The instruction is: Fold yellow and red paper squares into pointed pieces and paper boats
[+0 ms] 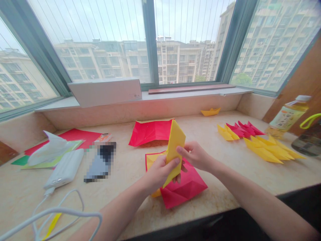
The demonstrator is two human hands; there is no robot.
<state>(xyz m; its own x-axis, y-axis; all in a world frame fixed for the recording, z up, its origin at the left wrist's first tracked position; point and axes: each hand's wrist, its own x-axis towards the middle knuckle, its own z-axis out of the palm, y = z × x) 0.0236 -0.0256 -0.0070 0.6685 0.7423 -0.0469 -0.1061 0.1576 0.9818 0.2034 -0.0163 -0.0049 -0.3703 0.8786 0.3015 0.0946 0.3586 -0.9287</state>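
Observation:
My left hand [160,170] and my right hand [197,155] both pinch a folded yellow paper [175,142] held upright above the stone sill. The left thumb presses its lower edge; the right fingers grip its right side. Under the hands lies a creased red and yellow sheet [184,187]. Behind it a red sheet [150,132] lies partly unfolded.
Folded yellow and red paper pieces [260,144] lie in a row at the right, with a small yellow paper boat [210,112] beyond. A drink bottle [288,117] stands far right. At left are a white power bank [65,169] with cable, tissue, coloured sheets and a blurred object.

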